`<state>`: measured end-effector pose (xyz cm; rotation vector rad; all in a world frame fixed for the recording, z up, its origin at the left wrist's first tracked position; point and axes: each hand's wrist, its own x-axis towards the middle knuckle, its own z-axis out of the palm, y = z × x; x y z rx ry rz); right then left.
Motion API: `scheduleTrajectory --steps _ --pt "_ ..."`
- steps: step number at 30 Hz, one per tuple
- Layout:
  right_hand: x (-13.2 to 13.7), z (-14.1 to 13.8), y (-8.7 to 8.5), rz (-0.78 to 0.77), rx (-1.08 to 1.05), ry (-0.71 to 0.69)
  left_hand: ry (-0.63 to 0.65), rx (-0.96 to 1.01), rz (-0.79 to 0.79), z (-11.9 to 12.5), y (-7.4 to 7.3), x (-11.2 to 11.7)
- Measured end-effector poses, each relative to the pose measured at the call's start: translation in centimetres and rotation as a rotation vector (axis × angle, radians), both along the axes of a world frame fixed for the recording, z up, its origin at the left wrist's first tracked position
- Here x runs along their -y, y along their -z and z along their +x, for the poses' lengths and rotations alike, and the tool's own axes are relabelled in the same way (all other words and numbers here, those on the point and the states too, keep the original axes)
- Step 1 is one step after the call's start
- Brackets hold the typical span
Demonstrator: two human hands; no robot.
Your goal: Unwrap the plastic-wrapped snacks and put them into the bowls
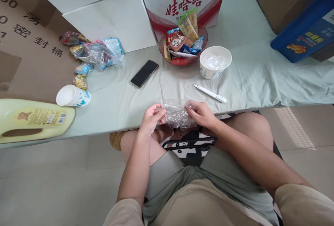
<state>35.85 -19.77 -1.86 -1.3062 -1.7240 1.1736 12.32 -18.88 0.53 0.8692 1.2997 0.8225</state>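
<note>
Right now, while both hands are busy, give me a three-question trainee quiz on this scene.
1. What do the bare left hand and bare right hand hold between them?
2. True or false: the flat black smartphone lies left of the translucent red bowl in the picture.
3. Which is nearest the right hand?
A. Big blue plastic container
B. Slim white cutter-like tool
C. Pale-yellow plastic jug

Key: 1. Crumpled clear plastic film; 2. True; 3. B.

One held plastic film (pixel 179 115), one phone (pixel 144 73), one cutter (pixel 210 93), one red bowl (pixel 205 45), one paper tub (pixel 212 73), one cup (pixel 81 96)
</note>
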Motion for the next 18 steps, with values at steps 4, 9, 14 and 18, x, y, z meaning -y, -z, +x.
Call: scheduleTrajectory --steps 4,9,14,18 --pt "0.1 0.0 0.0 -0.014 -0.069 0.017 -0.050 -0.037 0.086 -0.1 0.2 0.0" --pt "0.4 0.0 -0.8 -0.003 -0.128 -0.063 -0.244 0.141 0.246 0.5 0.0 -0.4" --pt "1.1 0.0 -1.3 0.030 -0.157 -0.195 0.086 0.265 0.158 0.8 -0.3 0.9" --pt "1.2 -0.1 -1.2 -0.002 -0.156 -0.164 0.189 0.095 0.049 0.8 0.1 1.5"
